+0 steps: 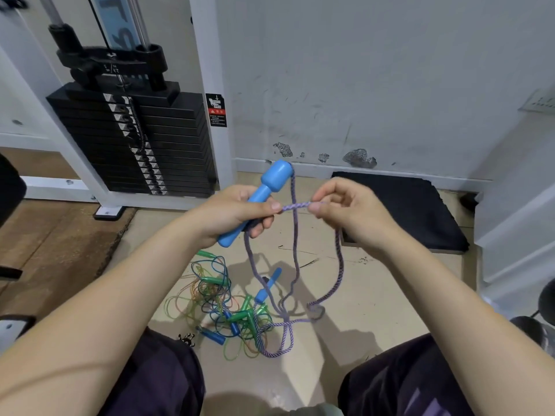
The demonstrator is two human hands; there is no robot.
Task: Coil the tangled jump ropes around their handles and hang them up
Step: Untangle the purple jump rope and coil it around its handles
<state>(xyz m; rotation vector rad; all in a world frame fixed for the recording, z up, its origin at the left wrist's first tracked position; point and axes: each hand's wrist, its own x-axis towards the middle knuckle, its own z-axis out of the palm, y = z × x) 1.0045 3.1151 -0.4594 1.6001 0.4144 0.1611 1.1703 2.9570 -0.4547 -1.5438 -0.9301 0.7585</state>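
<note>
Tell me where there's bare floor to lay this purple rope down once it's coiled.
Bare floor shows right of the purple rope, up to the black mat. A smaller bare strip lies between the weight stack base and the tangle. It is crowded lower centre, where the tangled thin ropes pile between your knees.

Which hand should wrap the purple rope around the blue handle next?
The right hand, probably. It already pinches the purple rope drawn taut beside the blue handle, and the slack hangs below it. The left hand grips the handle and looks better kept as the anchor.
</note>
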